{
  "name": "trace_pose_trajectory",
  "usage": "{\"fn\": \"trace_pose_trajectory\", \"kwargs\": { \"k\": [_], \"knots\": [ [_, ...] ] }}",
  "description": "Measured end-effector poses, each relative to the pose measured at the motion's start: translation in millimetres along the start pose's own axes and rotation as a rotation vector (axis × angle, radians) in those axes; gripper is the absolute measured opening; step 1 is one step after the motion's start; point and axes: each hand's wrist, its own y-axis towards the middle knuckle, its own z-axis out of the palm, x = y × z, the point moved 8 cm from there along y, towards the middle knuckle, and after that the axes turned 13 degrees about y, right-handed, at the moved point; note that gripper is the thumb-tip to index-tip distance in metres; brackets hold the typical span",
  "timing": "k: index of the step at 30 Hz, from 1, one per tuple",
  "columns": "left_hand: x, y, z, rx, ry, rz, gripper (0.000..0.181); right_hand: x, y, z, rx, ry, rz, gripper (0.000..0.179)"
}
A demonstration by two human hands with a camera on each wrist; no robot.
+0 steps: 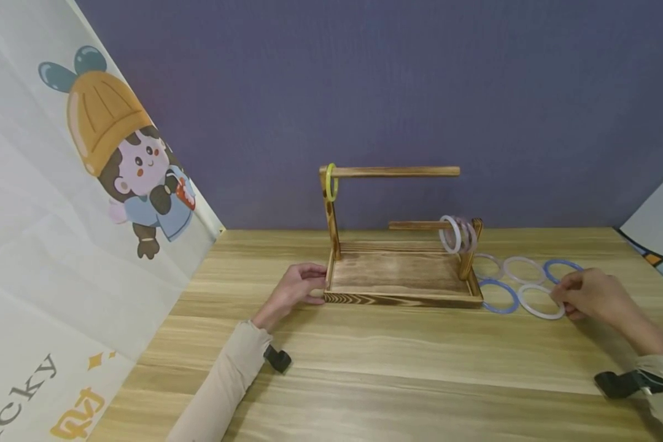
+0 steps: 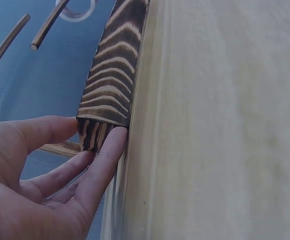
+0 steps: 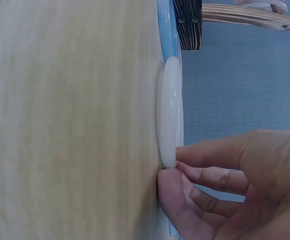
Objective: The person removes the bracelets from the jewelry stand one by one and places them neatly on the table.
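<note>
The table (image 1: 398,368) fills the lower frame, the rack (image 1: 403,300) right of centre. Left of it, the left hand (image 1: 293,288) rests loosely extended fingers against its near corner. At right, the right hand (image 1: 599,298) pinches the white ring (image 1: 541,317), flat beside a blue ring (image 1: 500,311). A yellow ring (image 1: 328,184) hangs upper centre.

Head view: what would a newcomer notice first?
Probably the big cartoon figure in an orange hat, far left. Then the brown wooden stand near centre, a yellow ring hanging on its upper wooden bar. Right of it, the right hand pinches a white ring beside blue rings.
</note>
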Motion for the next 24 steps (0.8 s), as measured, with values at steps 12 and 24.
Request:
{"fn": "trace_pose_trajectory", "kwargs": {
  "k": [12, 24],
  "knots": [
    [-1.4, -1.1, 0.2, 0.005, 0.008, -0.012, 0.038, -2, -0.3, -2, -0.014, -0.008, -0.003, 0.023],
    [-0.2, -1.0, -0.2, 0.015, -0.003, -0.015, 0.039, 19, -2.1, -14, -0.109, -0.164, -0.118, 0.020]
  ]
}}
